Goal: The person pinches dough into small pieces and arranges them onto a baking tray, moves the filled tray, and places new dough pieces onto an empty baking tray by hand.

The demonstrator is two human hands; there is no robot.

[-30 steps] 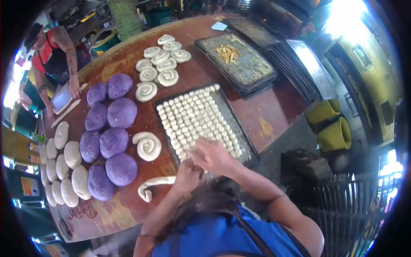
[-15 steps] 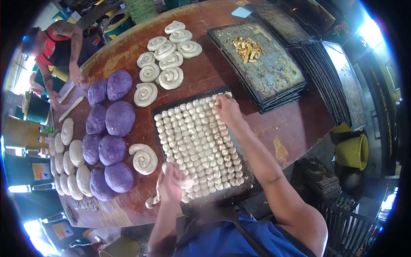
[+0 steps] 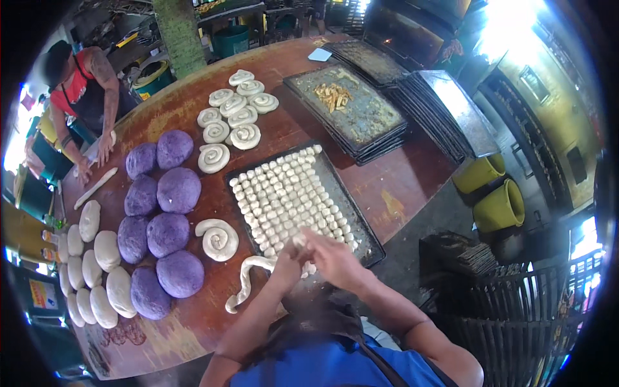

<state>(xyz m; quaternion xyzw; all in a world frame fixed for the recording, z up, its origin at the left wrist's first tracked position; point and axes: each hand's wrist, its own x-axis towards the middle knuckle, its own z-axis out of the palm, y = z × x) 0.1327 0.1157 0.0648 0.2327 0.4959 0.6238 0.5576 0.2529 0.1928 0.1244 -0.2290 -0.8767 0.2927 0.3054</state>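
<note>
My two hands meet over the near edge of a dark baking tray [image 3: 367,235]. My left hand [image 3: 288,267] is closed around a pale dough rope [image 3: 245,277], whose tail curls down onto the table. Against it, the bent fingers of my right hand [image 3: 334,261] close on the dough at the rope's upper end; the fingertips are partly hidden. Rows of small dough balls [image 3: 284,193] cover much of the tray, with a bare strip along its right side. A coiled dough rope [image 3: 219,240] lies just left of the tray.
Large purple dough mounds [image 3: 179,190] and pale dough loaves [image 3: 106,250] lie to the left. More dough coils [image 3: 231,119] sit beyond the tray. Stacked trays [image 3: 351,113] hold browned scraps at the far right. Across the table, a co-worker [image 3: 90,97] handles dough strips.
My right hand has come from the tray's far corner down to my left hand. Dough balls along the tray's right side are gone. The view has shifted slightly.
</note>
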